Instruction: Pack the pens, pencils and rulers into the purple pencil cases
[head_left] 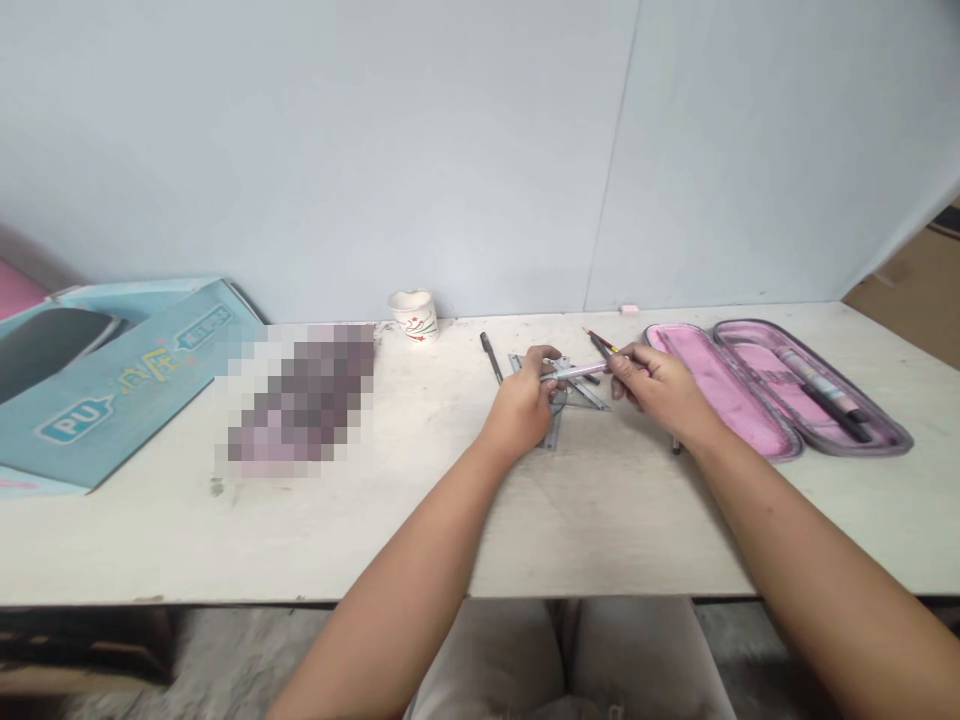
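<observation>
Both hands meet over the middle of the white table (pixel 225 540). My left hand (pixel 521 405) is closed in a pinch on one end of a pale pink pen (pixel 581 371). My right hand (pixel 660 390) is closed on the pen's other end and also has a red pencil (pixel 600 342) sticking out past its fingers. Clear set squares and a ruler (pixel 574 395) lie flat under the hands. A black pen (pixel 491 357) lies just left of them.
An open pink pencil case (pixel 720 390) with pens inside lies at the right. A small paper cup (pixel 414 314) stands by the wall. A teal cardboard box (pixel 112 390) sits at the left, with a blurred patch beside it. The table's front edge is near my knees.
</observation>
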